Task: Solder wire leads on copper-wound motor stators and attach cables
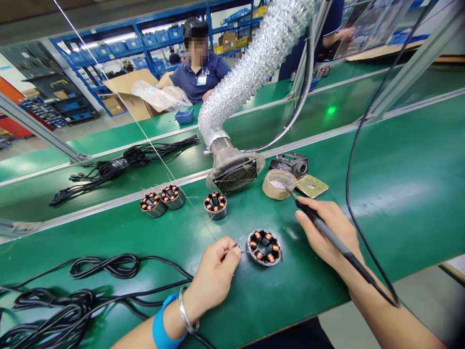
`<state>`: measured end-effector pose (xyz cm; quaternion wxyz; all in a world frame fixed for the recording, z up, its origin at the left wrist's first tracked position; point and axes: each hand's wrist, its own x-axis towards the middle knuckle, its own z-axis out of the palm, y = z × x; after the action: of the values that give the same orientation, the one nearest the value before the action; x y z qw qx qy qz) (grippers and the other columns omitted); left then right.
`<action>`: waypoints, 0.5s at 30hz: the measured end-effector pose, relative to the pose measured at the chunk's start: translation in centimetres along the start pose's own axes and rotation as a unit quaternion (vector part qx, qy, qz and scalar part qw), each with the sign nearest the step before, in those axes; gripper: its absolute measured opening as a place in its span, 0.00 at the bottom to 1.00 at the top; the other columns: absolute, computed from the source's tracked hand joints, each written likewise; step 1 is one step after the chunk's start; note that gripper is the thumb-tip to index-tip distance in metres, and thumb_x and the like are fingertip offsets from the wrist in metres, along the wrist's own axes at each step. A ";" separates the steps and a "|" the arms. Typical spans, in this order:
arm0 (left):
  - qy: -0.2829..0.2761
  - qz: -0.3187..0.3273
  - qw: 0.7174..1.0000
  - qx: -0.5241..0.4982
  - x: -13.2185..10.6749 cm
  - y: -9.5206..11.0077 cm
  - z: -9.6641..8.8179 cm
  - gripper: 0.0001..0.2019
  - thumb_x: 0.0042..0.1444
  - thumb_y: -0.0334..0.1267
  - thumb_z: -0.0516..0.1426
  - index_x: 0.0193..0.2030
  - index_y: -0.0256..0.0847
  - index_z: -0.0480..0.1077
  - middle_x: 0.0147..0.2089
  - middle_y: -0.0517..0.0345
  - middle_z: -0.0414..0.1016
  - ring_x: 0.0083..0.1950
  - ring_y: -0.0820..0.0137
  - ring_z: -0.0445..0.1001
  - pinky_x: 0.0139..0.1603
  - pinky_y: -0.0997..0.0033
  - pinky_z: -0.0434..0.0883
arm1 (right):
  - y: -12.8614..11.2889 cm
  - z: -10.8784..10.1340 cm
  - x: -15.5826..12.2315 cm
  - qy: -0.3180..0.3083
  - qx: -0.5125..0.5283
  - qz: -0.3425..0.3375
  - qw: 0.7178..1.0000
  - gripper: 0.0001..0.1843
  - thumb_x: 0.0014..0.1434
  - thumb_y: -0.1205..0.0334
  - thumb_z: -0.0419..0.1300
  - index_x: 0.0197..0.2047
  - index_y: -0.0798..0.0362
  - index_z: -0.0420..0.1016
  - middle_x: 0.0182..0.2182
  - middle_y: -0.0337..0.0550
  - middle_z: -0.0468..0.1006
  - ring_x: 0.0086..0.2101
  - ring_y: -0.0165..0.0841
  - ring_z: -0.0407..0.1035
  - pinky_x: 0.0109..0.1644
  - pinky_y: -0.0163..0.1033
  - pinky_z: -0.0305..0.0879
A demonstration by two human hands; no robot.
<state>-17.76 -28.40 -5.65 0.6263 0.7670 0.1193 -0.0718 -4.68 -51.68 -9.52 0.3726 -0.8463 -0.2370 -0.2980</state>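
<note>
On the bench, leave the stator flat just beside the left hand, pinched on wires; with the right hand, wrapped round the iron, steady the tip at the tub without knocking it.

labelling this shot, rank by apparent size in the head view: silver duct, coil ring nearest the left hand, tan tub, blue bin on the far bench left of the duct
1. Silver duct
2. Coil ring and tan tub, too alike to rank
3. Blue bin, farther away
</note>
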 end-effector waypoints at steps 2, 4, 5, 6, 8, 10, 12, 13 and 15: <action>0.000 -0.001 1.000 0.001 0.0 0.1 0.0 0.15 0.61 0.45 0.50 0.27 0.41 0.57 0.24 0.67 0.52 0.27 0.74 0.51 0.28 0.73 0.53 | 0.4 0.3 -0.2 -0.021 -0.018 0.026 0.999 0.15 0.63 0.57 0.58 0.52 0.51 0.74 0.43 0.48 0.78 0.42 0.40 0.74 0.48 0.44 0.71; 0.000 -0.003 1.000 0.003 0.1 0.1 0.0 0.14 0.61 0.45 0.50 0.27 0.41 0.57 0.23 0.67 0.51 0.26 0.74 0.51 0.28 0.74 0.53 | 0.3 0.3 -0.7 0.001 -0.016 0.049 0.999 0.15 0.64 0.58 0.58 0.53 0.51 0.74 0.41 0.46 0.80 0.37 0.37 0.76 0.44 0.42 0.73; 0.000 -0.003 1.000 0.003 0.1 0.2 0.0 0.14 0.61 0.45 0.50 0.26 0.41 0.57 0.23 0.67 0.51 0.26 0.74 0.51 0.28 0.74 0.53 | 0.1 0.3 -1.0 0.014 -0.003 0.056 0.998 0.15 0.65 0.58 0.58 0.53 0.51 0.74 0.38 0.45 0.81 0.33 0.35 0.77 0.41 0.40 0.74; 0.001 -0.002 1.000 0.004 0.2 0.2 0.0 0.15 0.61 0.45 0.51 0.26 0.41 0.57 0.23 0.68 0.51 0.26 0.74 0.51 0.28 0.74 0.53 | -0.3 0.2 -1.2 0.024 0.017 0.057 0.998 0.14 0.65 0.60 0.57 0.53 0.51 0.74 0.34 0.42 0.81 0.28 0.33 0.76 0.37 0.38 0.74; 0.004 -0.001 1.000 0.005 0.2 0.3 0.0 0.15 0.61 0.46 0.51 0.26 0.41 0.57 0.23 0.68 0.51 0.26 0.75 0.50 0.27 0.74 0.53 | -1.1 0.0 -1.6 0.033 0.074 0.035 0.996 0.11 0.65 0.63 0.57 0.50 0.51 0.74 0.27 0.38 0.80 0.22 0.31 0.74 0.31 0.36 0.73; 0.006 0.001 1.000 0.005 0.2 0.4 0.0 0.15 0.60 0.46 0.51 0.26 0.41 0.57 0.23 0.68 0.51 0.26 0.75 0.50 0.27 0.74 0.53 | -2.2 -0.2 -1.8 0.040 0.121 0.002 0.992 0.08 0.63 0.67 0.59 0.46 0.50 0.74 0.26 0.37 0.79 0.23 0.30 0.74 0.31 0.35 0.73; 0.008 0.001 1.000 0.002 0.1 0.4 0.1 0.16 0.60 0.47 0.52 0.26 0.41 0.58 0.22 0.69 0.51 0.25 0.75 0.49 0.26 0.74 0.52 | -3.6 -0.2 -1.8 0.026 0.162 -0.030 0.986 0.09 0.59 0.69 0.62 0.43 0.50 0.72 0.28 0.37 0.80 0.26 0.31 0.76 0.33 0.35 0.74; 0.009 -0.001 1.000 -0.002 0.1 0.4 0.1 0.16 0.60 0.48 0.52 0.26 0.41 0.58 0.22 0.69 0.50 0.24 0.75 0.49 0.26 0.74 0.51 | -4.4 -0.1 -1.7 0.005 0.189 -0.047 0.981 0.10 0.58 0.70 0.63 0.43 0.50 0.70 0.30 0.38 0.80 0.27 0.32 0.76 0.33 0.36 0.74; 0.009 -0.008 1.000 -0.015 0.1 0.4 0.1 0.17 0.59 0.50 0.53 0.26 0.41 0.59 0.21 0.70 0.49 0.23 0.76 0.47 0.24 0.75 0.50 | -6.0 0.2 -1.4 -0.048 0.245 -0.091 0.964 0.14 0.55 0.71 0.63 0.44 0.50 0.67 0.32 0.40 0.80 0.29 0.33 0.75 0.34 0.37 0.74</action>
<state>-17.54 -28.53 -5.36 0.6360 0.7572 0.1323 -0.0684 -9.32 -48.10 -7.61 0.5278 -0.7172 -0.3968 -0.2226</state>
